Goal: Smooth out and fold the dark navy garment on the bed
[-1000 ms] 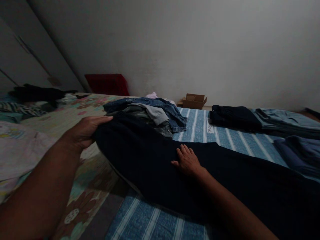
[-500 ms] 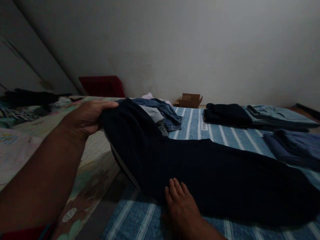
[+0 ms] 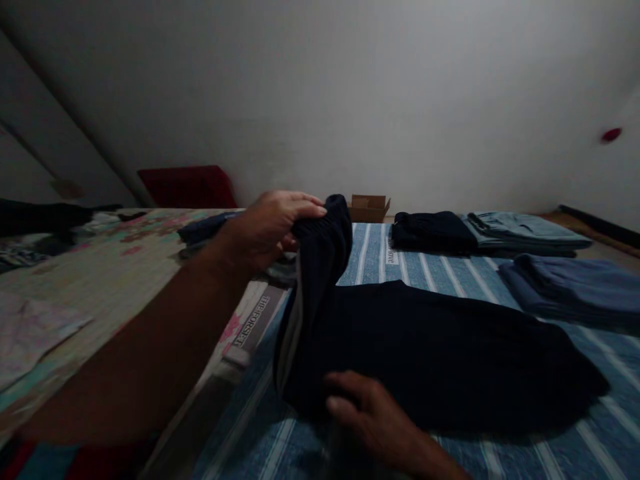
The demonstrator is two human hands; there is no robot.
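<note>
Dark navy trousers (image 3: 425,353) with an elastic waist and a pale side stripe lie across the blue striped bed cover. My left hand (image 3: 280,223) is closed on the waistband, thumb on top. It holds that end raised, so the cloth bends upward. By the lower edge of the trousers is my right hand (image 3: 373,417), slightly blurred. Its fingers are half curled, with a gap between thumb and forefinger and nothing seen in it. Whether it touches the cloth is unclear.
Folded dark trousers (image 3: 433,231), light jeans (image 3: 530,230) and folded blue trousers (image 3: 575,283) lie to the right. A cardboard box (image 3: 369,208) and a red object (image 3: 187,187) are by the wall. Denim clothing (image 3: 203,228) lies behind my left arm; a pale garment (image 3: 35,333) is at left.
My left hand has carried the waistband to the right, folding that end up and inward. My right hand has gone from lying flat on the cloth to half curled. The view has shifted slightly.
</note>
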